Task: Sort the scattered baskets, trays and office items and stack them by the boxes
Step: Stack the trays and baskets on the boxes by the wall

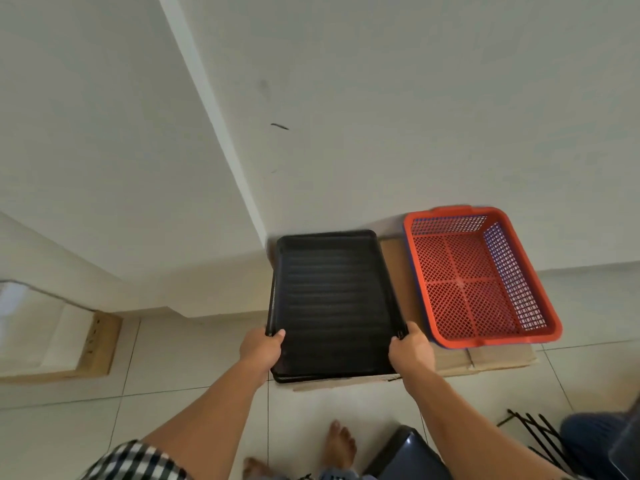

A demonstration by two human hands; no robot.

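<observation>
A black mesh tray (332, 299) lies over a flattened cardboard box (485, 358) against the wall. My left hand (261, 348) grips the tray's near left corner, and my right hand (412, 351) grips its near right corner. To the right of the tray, a red perforated basket (478, 275) sits nested in a blue one whose rim shows at its left and near edges, also on the cardboard.
A white wall corner juts out at the left behind the tray. A wooden-framed board (100, 341) leans at the left. My bare feet (341, 445) stand on the tiled floor. A dark tray (405, 455) and black wire pieces (540, 434) lie at the lower right.
</observation>
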